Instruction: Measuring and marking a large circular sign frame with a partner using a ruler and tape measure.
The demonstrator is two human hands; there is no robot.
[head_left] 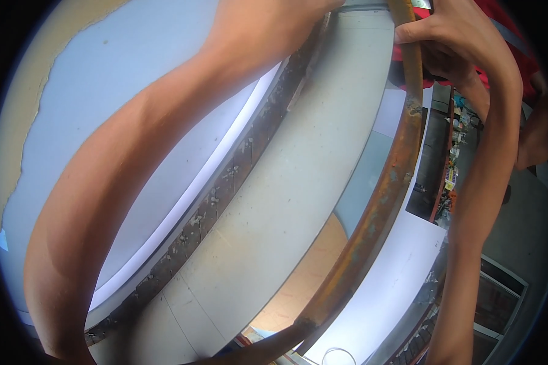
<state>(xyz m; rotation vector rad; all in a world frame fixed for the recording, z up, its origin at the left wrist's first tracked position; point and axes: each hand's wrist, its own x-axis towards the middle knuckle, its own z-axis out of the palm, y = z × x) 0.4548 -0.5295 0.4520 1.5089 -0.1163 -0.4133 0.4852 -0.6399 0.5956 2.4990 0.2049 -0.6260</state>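
One long, curved-looking rusty bar point(394, 173) mid-view right now, running top to bottom just R of a pale grey panel point(292, 164), w/ a corner near the lower edge where it turns off L. R hand point(447, 25) up top on that bar: thumb stuck out across it, spread from the other fingers, which are partly hidden, so can't tell if they close round it. L hand point(286, 18) also up top, by the panel's dark, patchy edge strip point(216, 198), cut off by the pic's rim; its fingers, can't tell. Under & beyond the bar: white sheet point(402, 261), a brown board point(310, 267) btwn bar & panel, then small bits in a cluttered row point(453, 152) farther R. Red clothing point(499, 12) top R, behind the R arm.
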